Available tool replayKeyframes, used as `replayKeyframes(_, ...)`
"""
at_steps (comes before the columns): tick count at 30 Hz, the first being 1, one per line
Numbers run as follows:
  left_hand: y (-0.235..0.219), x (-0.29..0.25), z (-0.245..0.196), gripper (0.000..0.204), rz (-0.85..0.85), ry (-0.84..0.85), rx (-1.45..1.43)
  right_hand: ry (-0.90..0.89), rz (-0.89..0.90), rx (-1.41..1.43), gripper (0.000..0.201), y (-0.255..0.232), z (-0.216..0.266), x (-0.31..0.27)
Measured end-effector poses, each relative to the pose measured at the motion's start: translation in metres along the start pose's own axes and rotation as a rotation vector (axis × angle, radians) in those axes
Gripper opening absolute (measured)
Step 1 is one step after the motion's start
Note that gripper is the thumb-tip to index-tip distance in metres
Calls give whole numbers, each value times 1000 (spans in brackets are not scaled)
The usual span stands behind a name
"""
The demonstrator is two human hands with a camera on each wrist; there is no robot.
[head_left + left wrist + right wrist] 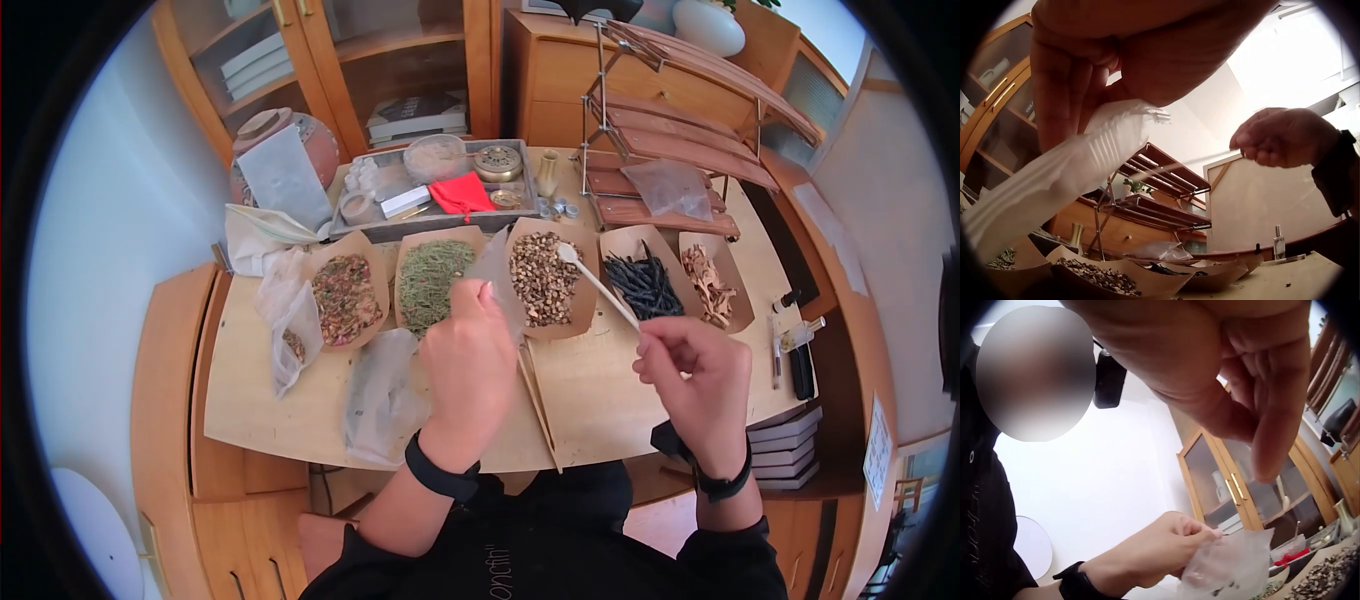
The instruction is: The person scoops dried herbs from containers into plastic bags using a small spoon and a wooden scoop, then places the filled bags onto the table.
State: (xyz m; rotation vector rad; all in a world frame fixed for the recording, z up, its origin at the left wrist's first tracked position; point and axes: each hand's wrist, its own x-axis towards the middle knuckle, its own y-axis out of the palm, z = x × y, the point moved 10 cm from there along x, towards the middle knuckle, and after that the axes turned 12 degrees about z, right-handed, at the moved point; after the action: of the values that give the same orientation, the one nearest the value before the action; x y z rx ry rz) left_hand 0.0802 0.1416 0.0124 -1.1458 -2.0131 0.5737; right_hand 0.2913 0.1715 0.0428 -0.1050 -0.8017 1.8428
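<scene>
The left hand [468, 365] pinches the edge of a translucent plastic bag [492, 280], held over the gap between the green herb tray [437, 280] and the tray of brown chopped pieces [545, 280]. In the right wrist view a few dark bits show low in the bag [1229, 569]. Between thumb and fingers the right hand [700, 390] holds a thin pale stick-handled spoon [612, 292], its small white end above the brown pieces. In the left wrist view the spoon [1179, 165] points toward the bag [1079, 165].
Trays of dried petals [345, 300], dark strips [643, 283] and tan slices [708, 285] flank these. Wooden tongs [538, 405] and an empty-looking bag [383, 390] lie nearer the front. Behind stand a grey tray [375, 228] with a red pouch and a folding rack [670, 130]. Small bottles [800, 335] sit at right.
</scene>
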Motion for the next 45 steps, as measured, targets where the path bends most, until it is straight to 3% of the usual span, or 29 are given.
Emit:
replayKeyframes(1,-3,-1,-2,12,-16,24,20,145,-25,98,7,-2,-23,0)
replayKeyframes(6,-8,-4,-10,11,-23,74,7,223,98,19,10,18,-64,8)
replayKeyframes(8,-9,-4,-9,11,-9,62,-11,295,230,107,11,34,-76,12)
replayKeyframes(17,-10,-4,-4,11,0,22,-4,403,306,577,11,75,-132,26)
replayKeyframes(23,-9,-4,-2,11,8,13,-7,461,263,745,11,79,-146,20)
replayKeyframes(34,-3,-2,-3,13,18,24,21,422,232,737,15,64,-142,16)
replayKeyframes(45,4,-2,-3,12,30,13,4,310,253,683,13,23,-63,8)
